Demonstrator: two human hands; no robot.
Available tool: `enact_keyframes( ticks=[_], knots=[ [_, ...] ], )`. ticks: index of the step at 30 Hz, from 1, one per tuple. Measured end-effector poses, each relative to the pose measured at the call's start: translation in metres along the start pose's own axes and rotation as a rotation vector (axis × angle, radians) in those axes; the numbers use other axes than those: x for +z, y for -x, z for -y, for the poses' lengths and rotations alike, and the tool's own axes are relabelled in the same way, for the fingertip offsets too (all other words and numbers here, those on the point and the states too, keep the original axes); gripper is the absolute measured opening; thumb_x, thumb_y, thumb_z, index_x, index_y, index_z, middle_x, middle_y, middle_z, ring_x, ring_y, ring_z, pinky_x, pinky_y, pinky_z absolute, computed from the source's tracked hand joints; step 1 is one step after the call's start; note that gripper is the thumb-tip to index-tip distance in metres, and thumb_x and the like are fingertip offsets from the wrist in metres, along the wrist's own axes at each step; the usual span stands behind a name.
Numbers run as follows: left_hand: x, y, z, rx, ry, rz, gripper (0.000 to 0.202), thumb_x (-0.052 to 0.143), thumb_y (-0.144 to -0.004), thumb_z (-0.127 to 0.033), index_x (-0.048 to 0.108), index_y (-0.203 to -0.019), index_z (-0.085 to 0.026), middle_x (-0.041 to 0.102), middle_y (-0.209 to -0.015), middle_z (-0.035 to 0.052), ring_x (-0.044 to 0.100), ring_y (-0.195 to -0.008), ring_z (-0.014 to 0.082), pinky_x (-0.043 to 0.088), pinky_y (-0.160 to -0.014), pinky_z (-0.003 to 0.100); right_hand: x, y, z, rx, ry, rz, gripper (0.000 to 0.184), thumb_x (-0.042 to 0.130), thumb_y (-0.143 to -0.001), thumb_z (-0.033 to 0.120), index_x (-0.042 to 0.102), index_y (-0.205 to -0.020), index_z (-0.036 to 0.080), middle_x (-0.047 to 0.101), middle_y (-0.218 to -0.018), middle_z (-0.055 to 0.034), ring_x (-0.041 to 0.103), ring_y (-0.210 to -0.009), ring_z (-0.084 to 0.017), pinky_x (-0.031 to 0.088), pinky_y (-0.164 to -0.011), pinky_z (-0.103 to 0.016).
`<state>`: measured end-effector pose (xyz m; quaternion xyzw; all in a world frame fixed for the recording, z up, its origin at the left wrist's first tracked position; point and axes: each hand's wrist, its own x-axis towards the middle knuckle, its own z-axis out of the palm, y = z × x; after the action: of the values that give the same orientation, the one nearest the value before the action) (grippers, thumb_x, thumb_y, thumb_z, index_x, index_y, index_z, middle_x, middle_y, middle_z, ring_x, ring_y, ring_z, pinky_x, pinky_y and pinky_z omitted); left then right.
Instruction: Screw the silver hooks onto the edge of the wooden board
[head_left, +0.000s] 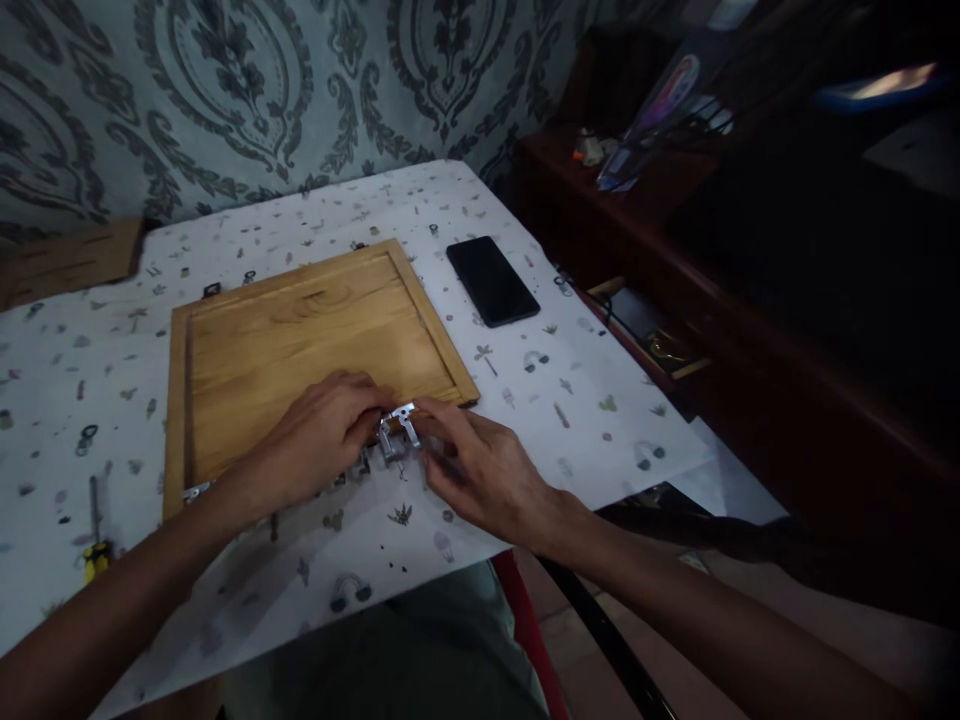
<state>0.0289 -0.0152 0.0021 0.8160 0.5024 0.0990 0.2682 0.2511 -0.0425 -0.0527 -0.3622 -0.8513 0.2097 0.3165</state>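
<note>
A framed wooden panel (300, 340) lies flat on the patterned table cover (585, 400). At its near edge a small metal hinge (401, 425) sits between my two hands. My left hand (322, 435) rests on the panel's near edge with its fingers curled against the hinge. From the right, my right hand (480, 470) pinches the hinge with its fingertips. A second metal fitting (196, 491) shows at the panel's near left corner.
A black phone (491, 280) lies right of the panel. A yellow-handled screwdriver (95, 540) lies at the table's left. A wooden piece (71, 258) rests at the far left. Dark wooden furniture (750, 330) with an open drawer stands close on the right.
</note>
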Motion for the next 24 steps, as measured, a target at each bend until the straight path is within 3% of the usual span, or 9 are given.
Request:
enact_keyframes(
  ticks=[5, 12, 24],
  knots=[
    [0.0028, -0.0001, 0.0009, 0.016, 0.009, -0.038, 0.032, 0.044, -0.097, -0.02, 0.075, -0.104, -0.02, 0.073, -0.1, 0.0069, 0.065, -0.097, 0.0228, 0.052, -0.089, 0.04, -0.0022, -0.0007, 0.0005, 0.028, -0.009, 0.005, 0.045, 0.053, -0.095, 0.02, 0.048, -0.139, 0.016, 0.076, -0.11, -0.0099, 0.073, -0.09, -0.02, 0.064, -0.08, -0.036],
    [-0.0011, -0.0006, -0.0029, 0.015, 0.01, 0.005, 0.032, 0.044, -0.095, -0.017, 0.076, -0.1, -0.019, 0.072, -0.097, 0.007, 0.063, -0.094, 0.0224, 0.051, -0.085, 0.039, -0.0017, 0.0005, -0.003, 0.025, -0.059, 0.025, 0.047, 0.06, -0.095, 0.03, 0.05, -0.138, 0.013, 0.076, -0.114, -0.0123, 0.075, -0.093, -0.022, 0.065, -0.078, -0.036],
    [-0.0045, -0.0012, -0.0076, -0.007, -0.043, 0.06, 0.028, 0.048, -0.093, -0.012, 0.075, -0.095, -0.018, 0.07, -0.097, 0.0065, 0.063, -0.096, 0.0225, 0.05, -0.085, 0.037, 0.0011, 0.0025, -0.0091, 0.009, -0.041, 0.035, 0.039, 0.055, -0.103, 0.029, 0.05, -0.139, 0.013, 0.076, -0.116, -0.0113, 0.074, -0.102, -0.021, 0.064, -0.086, -0.034]
  ],
)
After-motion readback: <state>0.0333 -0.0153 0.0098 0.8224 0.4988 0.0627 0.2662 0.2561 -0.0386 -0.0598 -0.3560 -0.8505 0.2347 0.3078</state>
